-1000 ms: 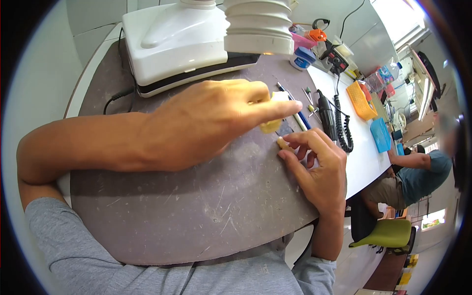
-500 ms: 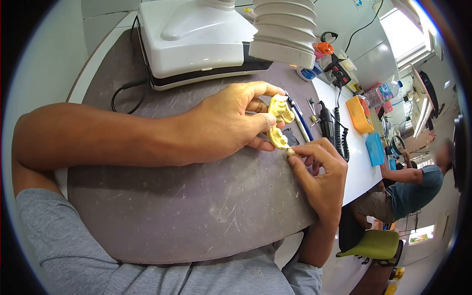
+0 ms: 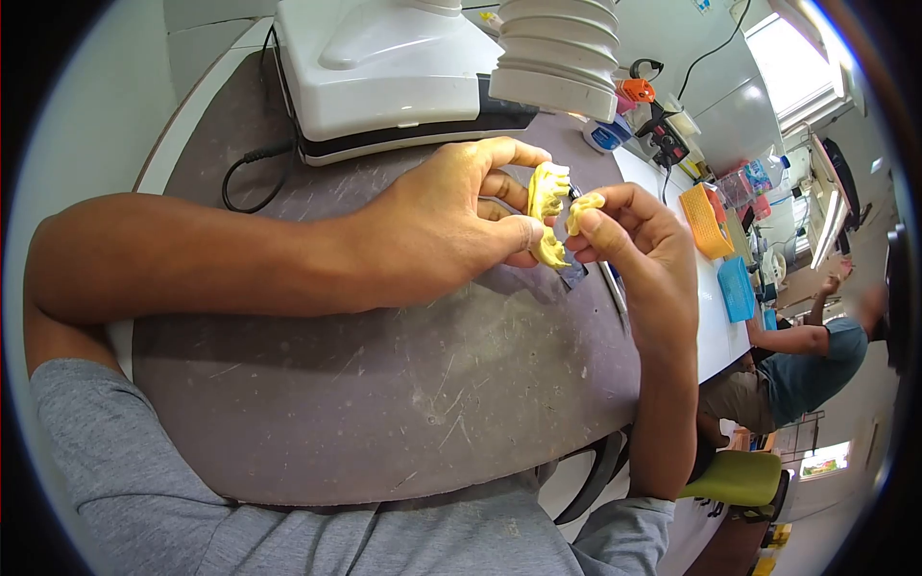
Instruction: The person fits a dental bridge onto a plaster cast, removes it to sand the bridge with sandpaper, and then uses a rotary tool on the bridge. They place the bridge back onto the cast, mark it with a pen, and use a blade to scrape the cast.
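A curved yellow dental cast [image 3: 545, 213] is gripped at its near side by the fingers and thumb of my left hand [image 3: 461, 213], above the grey-brown tabletop [image 3: 384, 403]. Just right of the cast, my right hand [image 3: 639, 245] pinches a small pale-yellow piece [image 3: 583, 212] between thumb and fingers. The piece and the cast are close together, with a narrow gap between them. Behind my right hand, a pen and a dark flat scrap are partly hidden.
A white machine [image 3: 384, 77] stands at the back, beside a ribbed white hose [image 3: 557, 58]. Rightward are a blue-lidded jar [image 3: 605, 136], an orange basket [image 3: 706, 221] and a blue basket [image 3: 736, 288]. A person [image 3: 816, 365] in a teal shirt sits at far right, near a green chair [image 3: 744, 478].
My right hand has moved up and away from the lower end of the cast, and the small yellow piece now shows in its fingers. My left hand has tilted the cast and raised it slightly.
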A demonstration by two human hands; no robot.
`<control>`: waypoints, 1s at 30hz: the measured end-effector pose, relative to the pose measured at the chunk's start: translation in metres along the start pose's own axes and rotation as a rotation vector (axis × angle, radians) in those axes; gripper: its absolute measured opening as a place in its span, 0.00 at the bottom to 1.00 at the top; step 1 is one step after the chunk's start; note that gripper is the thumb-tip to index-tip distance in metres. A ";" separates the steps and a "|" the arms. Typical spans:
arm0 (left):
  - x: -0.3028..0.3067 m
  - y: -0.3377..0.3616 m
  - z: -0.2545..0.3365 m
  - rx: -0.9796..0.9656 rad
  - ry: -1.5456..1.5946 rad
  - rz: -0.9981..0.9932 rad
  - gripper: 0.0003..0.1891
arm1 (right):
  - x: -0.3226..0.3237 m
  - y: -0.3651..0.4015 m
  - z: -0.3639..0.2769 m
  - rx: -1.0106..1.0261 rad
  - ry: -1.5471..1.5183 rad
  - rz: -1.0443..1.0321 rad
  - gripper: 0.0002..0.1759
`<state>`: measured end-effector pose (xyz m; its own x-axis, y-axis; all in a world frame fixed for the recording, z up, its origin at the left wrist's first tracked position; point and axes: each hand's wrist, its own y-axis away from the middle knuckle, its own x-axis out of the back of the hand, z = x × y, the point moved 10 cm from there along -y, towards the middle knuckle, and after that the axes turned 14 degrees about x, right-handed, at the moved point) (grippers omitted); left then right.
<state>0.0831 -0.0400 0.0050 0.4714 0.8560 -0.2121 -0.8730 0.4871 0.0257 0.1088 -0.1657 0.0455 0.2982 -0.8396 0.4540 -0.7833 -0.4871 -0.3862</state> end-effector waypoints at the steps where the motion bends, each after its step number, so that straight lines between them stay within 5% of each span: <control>1: 0.002 0.000 0.001 -0.009 0.013 0.023 0.26 | -0.002 0.001 0.005 -0.013 -0.062 -0.001 0.12; 30: 0.000 0.001 0.007 -0.107 -0.005 0.042 0.23 | -0.007 0.013 0.008 -0.015 -0.110 0.034 0.12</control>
<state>0.0828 -0.0379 0.0114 0.4347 0.8763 -0.2077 -0.9001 0.4299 -0.0704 0.1006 -0.1679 0.0308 0.3287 -0.8773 0.3499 -0.8021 -0.4549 -0.3870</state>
